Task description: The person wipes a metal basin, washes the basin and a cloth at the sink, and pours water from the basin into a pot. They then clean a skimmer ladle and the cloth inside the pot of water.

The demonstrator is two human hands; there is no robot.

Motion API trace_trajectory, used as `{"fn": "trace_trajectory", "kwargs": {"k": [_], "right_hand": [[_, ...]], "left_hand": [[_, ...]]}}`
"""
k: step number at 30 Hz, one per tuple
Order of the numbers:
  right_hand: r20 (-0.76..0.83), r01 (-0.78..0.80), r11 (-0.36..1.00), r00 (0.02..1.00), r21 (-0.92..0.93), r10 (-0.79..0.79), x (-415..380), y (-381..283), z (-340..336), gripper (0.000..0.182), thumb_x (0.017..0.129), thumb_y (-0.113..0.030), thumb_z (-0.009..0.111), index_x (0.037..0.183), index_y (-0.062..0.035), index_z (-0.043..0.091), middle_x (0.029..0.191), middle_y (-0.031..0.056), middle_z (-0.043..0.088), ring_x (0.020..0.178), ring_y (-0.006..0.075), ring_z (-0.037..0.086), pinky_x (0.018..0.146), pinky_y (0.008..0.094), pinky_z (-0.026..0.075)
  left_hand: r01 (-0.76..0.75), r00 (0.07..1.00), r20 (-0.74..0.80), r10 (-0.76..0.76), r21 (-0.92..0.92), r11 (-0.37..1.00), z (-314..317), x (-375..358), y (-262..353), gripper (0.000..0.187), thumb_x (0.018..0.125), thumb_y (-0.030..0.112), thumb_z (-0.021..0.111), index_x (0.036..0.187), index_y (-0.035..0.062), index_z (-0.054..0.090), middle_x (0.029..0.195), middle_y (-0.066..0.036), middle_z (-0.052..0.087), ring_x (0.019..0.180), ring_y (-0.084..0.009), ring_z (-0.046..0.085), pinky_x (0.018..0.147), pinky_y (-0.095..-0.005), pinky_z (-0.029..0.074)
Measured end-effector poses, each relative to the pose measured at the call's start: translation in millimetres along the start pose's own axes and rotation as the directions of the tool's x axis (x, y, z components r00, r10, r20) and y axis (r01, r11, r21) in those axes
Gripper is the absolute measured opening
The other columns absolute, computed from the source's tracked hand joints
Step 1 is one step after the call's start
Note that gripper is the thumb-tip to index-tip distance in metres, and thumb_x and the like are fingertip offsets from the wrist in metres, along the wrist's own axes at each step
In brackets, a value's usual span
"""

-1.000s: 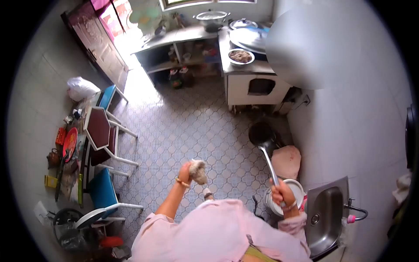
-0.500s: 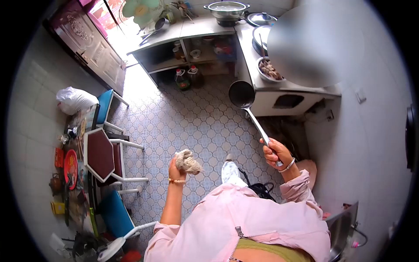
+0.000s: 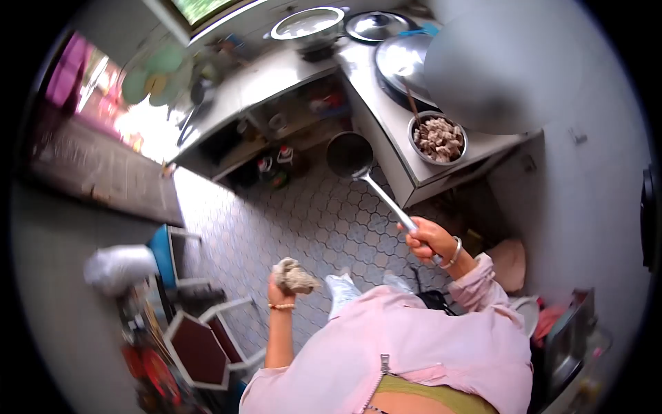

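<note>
A crumpled greyish-beige cloth (image 3: pixel 296 277) is gripped in my left hand (image 3: pixel 278 290), low over the tiled floor. My right hand (image 3: pixel 433 241) is wrapped round the metal handle of a long ladle (image 3: pixel 350 155). The ladle's dark round bowl points away from me, over the floor beside the counter corner. On that corner stands a metal bowl (image 3: pixel 439 139) of pale brown chunks, with chopsticks standing in it. Behind it a large lidded pan (image 3: pixel 403 61) sits on the counter.
A steamer pot (image 3: pixel 308 29) and another lidded pan (image 3: pixel 376 26) stand farther back. Bottles (image 3: pixel 285 156) are under the counter. Chairs (image 3: pixel 200 348) and a cluttered table are at the left, a door (image 3: pixel 103 169) behind them, a sink (image 3: pixel 571 345) at the right.
The view has turned, so the counter and the bowl of chunks appear nearer and the chairs lower. Both hands keep their hold on the cloth and the ladle.
</note>
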State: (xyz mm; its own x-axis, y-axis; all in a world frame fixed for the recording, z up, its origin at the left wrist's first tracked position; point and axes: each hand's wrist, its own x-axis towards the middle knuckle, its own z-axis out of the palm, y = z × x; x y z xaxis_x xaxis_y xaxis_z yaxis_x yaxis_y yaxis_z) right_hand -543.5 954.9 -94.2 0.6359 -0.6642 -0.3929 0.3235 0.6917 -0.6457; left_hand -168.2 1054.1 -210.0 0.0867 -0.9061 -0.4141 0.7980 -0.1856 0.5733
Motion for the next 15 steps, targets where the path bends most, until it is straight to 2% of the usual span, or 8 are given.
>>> {"fn": "trace_trajectory", "kwargs": {"k": [2, 4, 7, 9, 10, 12, 14, 15], "right_hand": [[-0.041, 0.037, 0.999, 0.999, 0.033, -0.036, -7.6, 19.3, -2.1, 0.024, 0.083, -0.008, 0.044, 0.106, -0.004, 0.039, 0.06, 0.0007, 0.042, 0.036, 0.0049, 0.035, 0.032, 0.0197, 0.031], [-0.189, 0.099, 0.986, 0.979, 0.133, -0.073, -34.2, 37.2, 11.6, 0.028, 0.083, -0.013, 0.049, 0.108, -0.0045, 0.04, 0.06, 0.0002, 0.042, 0.035, 0.0042, 0.034, 0.031, 0.0188, 0.03], [-0.299, 0.18, 0.949, 0.949, 0.258, -0.098, -82.4, 73.5, 24.8, 0.027, 0.083, -0.009, 0.045, 0.109, -0.0037, 0.039, 0.06, 0.0014, 0.041, 0.035, 0.0053, 0.035, 0.032, 0.0208, 0.031], [-0.475, 0.369, 0.897, 0.852, 0.242, -0.222, -114.8, 97.8, 38.3, 0.029, 0.083, -0.011, 0.045, 0.11, -0.0044, 0.039, 0.06, 0.0012, 0.04, 0.035, 0.005, 0.034, 0.032, 0.0213, 0.03], [-0.51, 0.414, 0.878, 0.823, 0.239, -0.25, -129.4, 109.0, 46.4, 0.029, 0.083, -0.011, 0.045, 0.11, -0.0044, 0.039, 0.06, 0.0012, 0.04, 0.035, 0.005, 0.034, 0.032, 0.0213, 0.03], [-0.647, 0.569, 0.791, 0.695, 0.226, -0.315, -172.1, 147.5, 66.9, 0.03, 0.083, -0.012, 0.045, 0.112, -0.0053, 0.038, 0.06, 0.001, 0.039, 0.035, 0.0048, 0.032, 0.032, 0.0211, 0.03], [-0.713, 0.707, 0.674, 0.584, 0.213, -0.388, -204.4, 179.7, 74.6, 0.029, 0.084, -0.012, 0.042, 0.112, -0.0054, 0.039, 0.061, 0.0, 0.039, 0.035, 0.0047, 0.032, 0.033, 0.0202, 0.029], [-0.742, 0.743, 0.642, 0.536, 0.188, -0.403, -236.8, 198.5, 91.2, 0.029, 0.084, -0.012, 0.041, 0.112, -0.0048, 0.039, 0.062, -0.0004, 0.039, 0.035, 0.0042, 0.032, 0.033, 0.0197, 0.029]], "left_hand": [[0.123, 0.985, 0.105, -0.137, 0.132, 0.984, -8.9, 58.5, 12.3, 0.033, 0.087, 0.026, 0.037, 0.1, 0.0009, 0.054, 0.095, -0.012, 0.057, 0.085, -0.0225, 0.054, 0.077, -0.0347, 0.046], [0.285, 0.95, 0.059, -0.306, 0.235, 0.929, 20.3, 99.2, 13.6, 0.032, 0.087, 0.026, 0.04, 0.099, 0.0008, 0.054, 0.093, -0.011, 0.057, 0.083, -0.021, 0.055, 0.074, -0.0338, 0.047], [0.335, 0.875, 0.177, -0.451, 0.452, 0.827, 59.1, 150.7, -2.6, 0.028, 0.086, 0.025, 0.044, 0.098, 0.0017, 0.055, 0.094, -0.009, 0.058, 0.084, -0.0196, 0.056, 0.072, -0.0334, 0.047], [0.319, 0.825, 0.264, -0.5, 0.512, 0.797, 87.3, 177.9, -25.4, 0.027, 0.086, 0.024, 0.044, 0.098, 0.0022, 0.055, 0.094, -0.008, 0.058, 0.084, -0.0192, 0.056, 0.072, -0.0334, 0.047], [0.299, 0.813, 0.284, -0.508, 0.544, 0.784, 105.1, 179.3, -41.6, 0.027, 0.086, 0.024, 0.045, 0.098, 0.0026, 0.055, 0.094, -0.008, 0.058, 0.084, -0.0193, 0.056, 0.073, -0.0334, 0.046], [0.244, 0.784, 0.337, -0.521, 0.605, 0.758, 148.1, 150.6, -76.7, 0.027, 0.086, 0.024, 0.044, 0.1, 0.0031, 0.054, 0.094, -0.008, 0.058, 0.085, -0.0201, 0.057, 0.075, -0.0338, 0.046], [0.345, 0.613, 0.427, -0.665, 0.612, 0.712, 160.8, 143.4, -133.6, 0.027, 0.086, 0.023, 0.043, 0.102, 0.0033, 0.052, 0.094, -0.008, 0.059, 0.086, -0.021, 0.057, 0.076, -0.0349, 0.047], [0.364, 0.536, 0.434, -0.724, 0.655, 0.662, 168.3, 113.4, -162.3, 0.026, 0.086, 0.021, 0.042, 0.104, 0.0032, 0.051, 0.095, -0.009, 0.058, 0.087, -0.0217, 0.057, 0.077, -0.0359, 0.047]]}}
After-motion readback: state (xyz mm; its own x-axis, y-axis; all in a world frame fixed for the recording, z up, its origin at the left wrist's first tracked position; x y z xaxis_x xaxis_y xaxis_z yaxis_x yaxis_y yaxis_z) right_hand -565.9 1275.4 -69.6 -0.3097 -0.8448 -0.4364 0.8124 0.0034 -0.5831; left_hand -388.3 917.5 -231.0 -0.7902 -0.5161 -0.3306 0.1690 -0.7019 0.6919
